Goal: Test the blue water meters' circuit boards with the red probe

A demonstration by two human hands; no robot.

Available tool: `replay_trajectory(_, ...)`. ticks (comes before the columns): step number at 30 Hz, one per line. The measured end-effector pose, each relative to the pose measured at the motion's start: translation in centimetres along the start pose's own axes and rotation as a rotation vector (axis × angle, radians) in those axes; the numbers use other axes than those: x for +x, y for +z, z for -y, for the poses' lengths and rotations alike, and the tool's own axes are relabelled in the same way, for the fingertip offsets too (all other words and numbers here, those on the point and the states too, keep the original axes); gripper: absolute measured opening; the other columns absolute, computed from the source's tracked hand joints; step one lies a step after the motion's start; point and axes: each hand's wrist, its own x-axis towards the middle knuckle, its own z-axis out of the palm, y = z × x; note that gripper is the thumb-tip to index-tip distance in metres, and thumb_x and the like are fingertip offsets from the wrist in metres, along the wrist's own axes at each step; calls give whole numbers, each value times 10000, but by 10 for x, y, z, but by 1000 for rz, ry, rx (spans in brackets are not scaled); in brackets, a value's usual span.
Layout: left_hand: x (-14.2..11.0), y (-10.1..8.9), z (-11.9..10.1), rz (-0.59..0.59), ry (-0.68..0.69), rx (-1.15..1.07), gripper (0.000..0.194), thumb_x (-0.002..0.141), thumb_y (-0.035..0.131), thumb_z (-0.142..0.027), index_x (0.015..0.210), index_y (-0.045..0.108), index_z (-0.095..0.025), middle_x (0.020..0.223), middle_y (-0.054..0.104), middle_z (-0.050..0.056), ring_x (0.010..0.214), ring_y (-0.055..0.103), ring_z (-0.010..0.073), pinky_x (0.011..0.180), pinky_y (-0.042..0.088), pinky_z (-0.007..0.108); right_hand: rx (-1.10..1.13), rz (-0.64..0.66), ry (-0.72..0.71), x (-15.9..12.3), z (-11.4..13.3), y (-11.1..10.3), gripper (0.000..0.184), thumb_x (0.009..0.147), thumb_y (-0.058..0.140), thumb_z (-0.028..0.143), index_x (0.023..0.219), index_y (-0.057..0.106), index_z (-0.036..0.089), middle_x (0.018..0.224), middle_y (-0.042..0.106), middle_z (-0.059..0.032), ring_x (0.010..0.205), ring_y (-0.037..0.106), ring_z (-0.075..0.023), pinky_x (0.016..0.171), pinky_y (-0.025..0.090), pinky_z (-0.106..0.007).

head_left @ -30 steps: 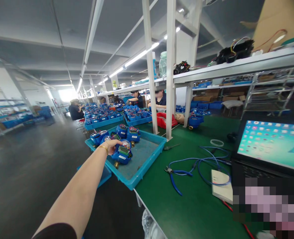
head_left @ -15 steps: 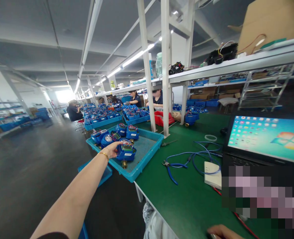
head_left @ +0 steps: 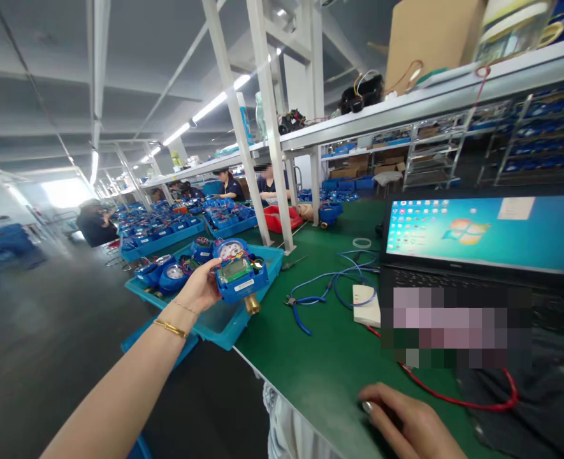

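A blue water meter (head_left: 241, 288) with a green circuit board, loose coloured wires and a brass fitting is in my left hand (head_left: 201, 288). The fingers grip its left side, and I hold it tilted over the near part of a light-blue tray (head_left: 227, 336). Several similar meters (head_left: 174, 275) lie in that tray, left of and behind my hand. My right hand (head_left: 413, 417) is low over the green table, loosely curled, thumb and forefinger slightly apart. Nothing shows between them. Blue-handled pliers (head_left: 301, 319) lie between my hands, nearer the left one.
An open laptop (head_left: 463, 236) stands at the right. A white box (head_left: 366, 306) with a blue cable (head_left: 329, 284) and a red cable (head_left: 434, 398) lie before it. White shelf posts (head_left: 274, 140) rise behind the tray. Co-workers (head_left: 231, 185) sit further back by more meter trays.
My left hand has lifted the water meter up from the tray and turned it. My right hand has come further into view at the lower right. The camera view has swung right.
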Motion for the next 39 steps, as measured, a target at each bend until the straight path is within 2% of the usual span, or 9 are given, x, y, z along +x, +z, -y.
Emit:
replay_trajectory(6, -48, 53, 73, 128, -177, -33, 163, 836, 540, -195, 886, 645, -79, 790, 697, 92, 676, 668, 184, 662, 557, 307, 154, -176, 102, -6, 10, -7, 269, 909, 457, 379, 1076, 557, 192, 878, 679, -70, 785, 661, -191, 664, 540, -275)
replay_trajectory(13, -64, 77, 156, 124, -334, -62, 121, 824, 564, -205, 833, 631, -104, 676, 674, 54, 567, 629, 153, 592, 542, 268, 223, -335, -8, -12, 22, -15, 501, 917, 467, 407, 1374, 390, 217, 1265, 572, -127, 1123, 574, -247, 843, 535, -332)
replay_trajectory(20, -109, 91, 186, 208, -425, -129, 285, 925, 448, -347, 1059, 610, -155, 988, 686, 100, 833, 661, 188, 741, 543, 308, 263, -287, 100, -12, 6, -15, 585, 926, 436, 479, 1432, 338, 203, 1458, 378, -100, 1342, 336, -271, 1109, 272, -470)
replay_trajectory(24, -137, 78, 197, 436, -520, -89, 467, 715, 682, -546, 901, 655, -119, 929, 678, 133, 860, 658, 230, 804, 520, 315, 336, -264, 159, -7, 3, -19, 608, 934, 366, 537, 1426, 353, 180, 1439, 404, -106, 1326, 364, -277, 1103, 277, -485)
replay_trajectory(28, -142, 54, 177, 827, -550, 314, 467, 676, 689, -598, 819, 679, -153, 830, 673, 102, 776, 654, 208, 697, 503, 280, 329, -248, 145, -4, 7, -24, 624, 925, 352, 574, 1420, 367, 195, 1426, 427, -89, 1307, 396, -272, 1095, 301, -464)
replay_trajectory(30, -134, 47, 158, 945, -419, 523, 461, 718, 626, -627, 734, 674, -169, 744, 660, 84, 688, 630, 190, 640, 490, 278, 325, -241, 131, -3, 9, -25, 641, 915, 361, 590, 1411, 380, 186, 1412, 447, -99, 1279, 435, -275, 1074, 340, -454)
replay_trajectory(31, -129, 47, 148, 928, -291, 595, 467, 732, 597, -640, 702, 666, -179, 699, 647, 71, 651, 613, 184, 620, 482, 277, 325, -238, 123, -3, 10, -26, 647, 912, 367, 595, 1405, 388, 176, 1405, 455, -108, 1261, 457, -277, 1058, 364, -450)
replay_trajectory(36, -104, 70, 119, 457, 472, 937, 334, 738, 561, -535, 647, 634, -222, 634, 589, 25, 559, 523, 165, 540, 392, 267, 329, -235, 85, -3, 15, -30, 599, 925, 377, 558, 1383, 410, 173, 1377, 486, -124, 1194, 524, -278, 1009, 423, -436)
replay_trajectory(39, -97, 87, 120, 326, 634, 1060, 263, 716, 582, -454, 583, 596, -227, 630, 576, 13, 576, 502, 167, 542, 350, 268, 320, -223, 52, -4, 15, -31, 576, 927, 395, 531, 1387, 405, 185, 1369, 496, -125, 1195, 522, -282, 1003, 426, -442)
